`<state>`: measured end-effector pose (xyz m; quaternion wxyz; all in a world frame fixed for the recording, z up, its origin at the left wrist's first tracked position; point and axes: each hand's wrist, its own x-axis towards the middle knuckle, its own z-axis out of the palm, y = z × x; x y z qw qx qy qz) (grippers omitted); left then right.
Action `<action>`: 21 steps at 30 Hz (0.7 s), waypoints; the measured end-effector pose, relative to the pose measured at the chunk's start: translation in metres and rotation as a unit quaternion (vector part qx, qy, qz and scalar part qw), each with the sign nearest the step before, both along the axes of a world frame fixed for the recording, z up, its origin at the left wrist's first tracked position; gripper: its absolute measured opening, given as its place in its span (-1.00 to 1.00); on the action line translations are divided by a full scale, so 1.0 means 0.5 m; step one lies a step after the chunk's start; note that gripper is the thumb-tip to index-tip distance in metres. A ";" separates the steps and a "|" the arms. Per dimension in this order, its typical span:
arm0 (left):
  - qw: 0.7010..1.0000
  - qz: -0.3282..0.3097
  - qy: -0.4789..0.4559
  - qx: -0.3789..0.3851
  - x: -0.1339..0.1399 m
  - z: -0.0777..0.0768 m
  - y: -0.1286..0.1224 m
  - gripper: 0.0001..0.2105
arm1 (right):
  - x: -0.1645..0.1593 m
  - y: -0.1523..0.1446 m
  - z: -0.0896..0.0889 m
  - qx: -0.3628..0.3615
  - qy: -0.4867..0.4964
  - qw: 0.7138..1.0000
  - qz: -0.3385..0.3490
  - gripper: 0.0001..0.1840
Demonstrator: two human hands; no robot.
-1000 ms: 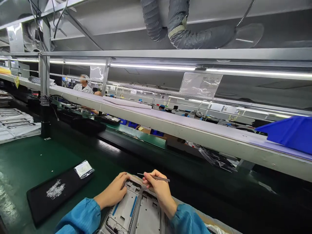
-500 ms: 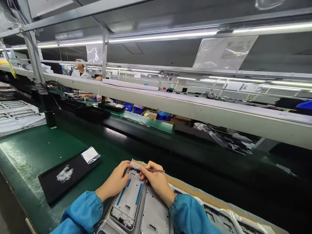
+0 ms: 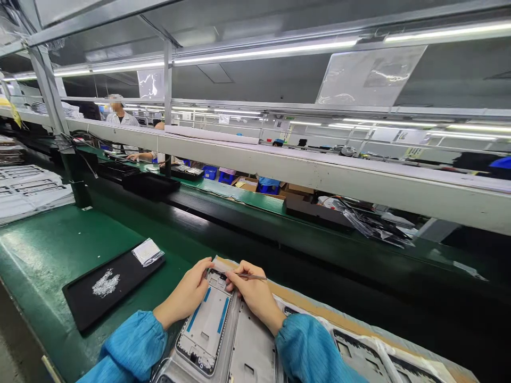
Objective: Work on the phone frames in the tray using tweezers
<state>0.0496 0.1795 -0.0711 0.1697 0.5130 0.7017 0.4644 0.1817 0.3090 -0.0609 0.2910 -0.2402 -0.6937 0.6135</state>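
Observation:
A phone middle frame (image 3: pixel 205 324) with two blue strips lies on a tray (image 3: pixel 225 351) of similar parts, tilted away from me. My left hand (image 3: pixel 187 290) grips its upper left edge, thumb along the side and fingers by the top. Tweezers (image 3: pixel 255 277) are pinched in my right hand (image 3: pixel 253 292), over the frame's upper right corner. Their tips are hidden behind my fingers. A second phone frame (image 3: pixel 253 346) lies just right of the first, beneath my right wrist.
On the green bench (image 3: pixel 99 226) at left is a black tray (image 3: pixel 128 282) with a heap of small clear pieces (image 3: pixel 106 284) and a silvery bag (image 3: pixel 147 251). More phone frames (image 3: pixel 355 354) lie at lower right. A long shelf (image 3: pixel 319 173) crosses ahead; a co-worker (image 3: pixel 120 114) is beyond.
The view has shifted slightly. Both hands stay at the frame's upper end, with small movements; the tweezers remain in my right hand.

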 end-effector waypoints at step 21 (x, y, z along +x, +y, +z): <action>0.979 -0.031 0.174 -0.101 0.012 0.020 -0.017 -0.55 | -0.012 0.001 -0.005 0.045 0.003 0.999 0.014 -0.51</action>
